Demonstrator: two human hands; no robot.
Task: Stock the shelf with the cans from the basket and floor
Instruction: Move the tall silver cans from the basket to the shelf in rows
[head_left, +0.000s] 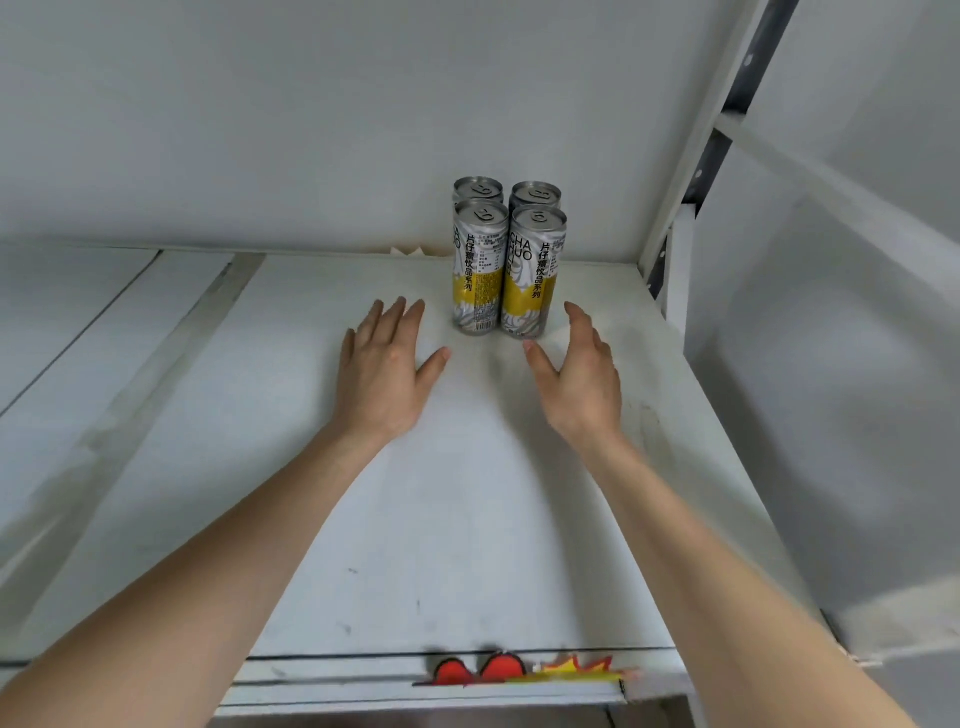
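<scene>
Several tall silver-and-yellow cans stand upright in a tight block at the back right of a white shelf. My left hand hovers open over the shelf, just left of and in front of the cans, fingers straight. On the other side, my right hand is open too, thumb spread, just in front of the right front can. Neither hand touches a can. No basket or floor is visible.
A white back wall rises behind the cans. A metal upright post bounds the shelf on the right. A neighbouring shelf panel lies to the left. A red and yellow sticker marks the shelf's front edge.
</scene>
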